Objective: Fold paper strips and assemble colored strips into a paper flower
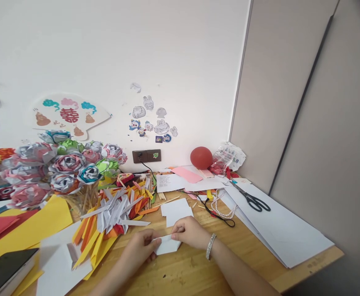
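A small folded piece of white paper (168, 245) is held between both hands low over the wooden table. My left hand (143, 246) pinches its left end between thumb and fingers. At its upper right edge, my right hand (188, 232) is closed on it with thumb and fingertips; a silvery bracelet is on that wrist. Just beyond the hands lie white paper pieces (176, 210). Folded white paper strips (115, 209) are heaped to the left, over orange and yellow ones (95, 242).
Paper flowers (67, 162) stand at the left behind yellow sheets (50, 218). A dark tablet or phone (5, 267) lies front left. Black scissors (254, 201) rest on white sheets (285, 230) at right. A red balloon (201, 158) sits at the back.
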Motion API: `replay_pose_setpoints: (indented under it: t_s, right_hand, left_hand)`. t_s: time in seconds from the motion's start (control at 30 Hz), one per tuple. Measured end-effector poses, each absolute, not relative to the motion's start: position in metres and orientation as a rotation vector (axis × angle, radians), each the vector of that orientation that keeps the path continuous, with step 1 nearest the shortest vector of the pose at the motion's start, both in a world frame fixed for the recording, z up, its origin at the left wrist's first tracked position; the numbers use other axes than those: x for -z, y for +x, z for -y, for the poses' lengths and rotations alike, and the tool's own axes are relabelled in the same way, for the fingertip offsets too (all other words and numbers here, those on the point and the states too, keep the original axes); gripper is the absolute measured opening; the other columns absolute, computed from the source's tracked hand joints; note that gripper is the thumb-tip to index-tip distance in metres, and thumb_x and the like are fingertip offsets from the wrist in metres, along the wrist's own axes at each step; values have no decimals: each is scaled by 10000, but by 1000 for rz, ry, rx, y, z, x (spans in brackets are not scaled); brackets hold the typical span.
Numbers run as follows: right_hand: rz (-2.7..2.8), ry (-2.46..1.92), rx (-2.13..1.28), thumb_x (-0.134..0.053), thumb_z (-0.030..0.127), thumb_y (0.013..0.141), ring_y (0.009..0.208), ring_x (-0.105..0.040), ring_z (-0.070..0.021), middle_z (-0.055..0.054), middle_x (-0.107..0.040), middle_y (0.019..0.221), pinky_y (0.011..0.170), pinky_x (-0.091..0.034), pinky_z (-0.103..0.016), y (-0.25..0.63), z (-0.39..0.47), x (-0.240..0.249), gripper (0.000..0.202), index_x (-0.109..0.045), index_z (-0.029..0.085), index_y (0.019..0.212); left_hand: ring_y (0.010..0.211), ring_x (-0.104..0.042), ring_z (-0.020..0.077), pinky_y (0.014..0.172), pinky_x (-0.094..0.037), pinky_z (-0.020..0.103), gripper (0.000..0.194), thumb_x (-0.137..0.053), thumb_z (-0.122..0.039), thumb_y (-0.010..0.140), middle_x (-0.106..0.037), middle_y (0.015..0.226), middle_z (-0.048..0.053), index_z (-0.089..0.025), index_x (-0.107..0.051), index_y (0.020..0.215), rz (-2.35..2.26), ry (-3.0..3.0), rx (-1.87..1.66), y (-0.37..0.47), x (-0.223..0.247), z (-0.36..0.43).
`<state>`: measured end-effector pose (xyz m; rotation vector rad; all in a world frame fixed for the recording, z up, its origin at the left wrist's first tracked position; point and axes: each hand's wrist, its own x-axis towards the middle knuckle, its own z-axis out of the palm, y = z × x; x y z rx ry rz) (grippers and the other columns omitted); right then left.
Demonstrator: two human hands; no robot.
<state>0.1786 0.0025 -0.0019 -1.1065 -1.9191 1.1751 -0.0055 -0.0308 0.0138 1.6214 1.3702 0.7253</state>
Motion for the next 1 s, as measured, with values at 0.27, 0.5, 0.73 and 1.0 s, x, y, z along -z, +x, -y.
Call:
replay_pose_setpoints:
  t_s: [0.27, 0.5, 0.73, 1.0]
  right_hand:
    - [1958, -1038, -1226, -585, 237, 702, 522, -497, -81, -3, -621, 620, 476, -350, -167, 185, -8, 3, 167, -684, 135, 790]
    - [2049, -1013, -1179, -555, 198, 701, 499, -472, -72, 6, -623, 620, 463, -331, -161, 178, -1, 3, 177, -692, 162, 808]
    - [1985, -1005, -1199, -600, 254, 689, 518, -491, -82, 1, -623, 625, 463, -342, -167, 169, 5, 5, 165, -677, 144, 785]
    - [1934, -983, -1135, -574, 188, 703, 522, -482, -78, 14, -588, 605, 479, -346, -165, 171, 4, 3, 122, -660, 147, 778]
  left_hand:
    - [442, -494, 122, 437, -354, 223, 336, -563, -491, 607, -523, 477, -44, -157, -526, 617, -1336, 1559, -750, -11, -19, 30]
    - [516, -419, 109, 482, -296, 210, 321, -517, -453, 680, -479, 540, -43, -142, -579, 627, -1324, 1835, -682, -7, -21, 31]
    - [521, -355, 111, 500, -259, 214, 280, -467, -391, 722, -374, 526, -59, -178, -454, 539, -1377, 1996, -679, -2, -15, 33]
    - [465, -431, 111, 462, -307, 210, 349, -436, -483, 751, -456, 514, -53, -163, -529, 647, -1291, 1869, -558, -13, -20, 32]
